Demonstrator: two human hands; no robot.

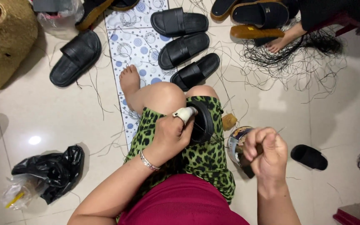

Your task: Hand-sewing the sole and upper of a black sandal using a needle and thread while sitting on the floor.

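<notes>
In the head view, the person is sitting on a pale tiled floor with a patterned blue-dotted mat running up toward twelve o'clock. Open floor is lying at nine o'clock and at three o'clock, while loose black threads are spreading across the tiles at one to two o'clock, near another person's bare foot.

The black slide sandal being worked on is resting upright on the knee of the leopard-print shorts, at the centre. The left hand is grasping its sole edge, with a white finger guard on the forefinger pressing against it. The right hand is clenching around a dark tool handle and a thin needle, at four o'clock from the sandal and apart from it.

Just beneath the right hand, a round tin is standing on the floor; its contents are hidden. A black plastic bag with a clear bag beside it is lying at eight o'clock. A woven straw basket is sitting at ten o'clock. Finished black sandals are lining up at twelve o'clock, and one small black piece is lying at three o'clock.
</notes>
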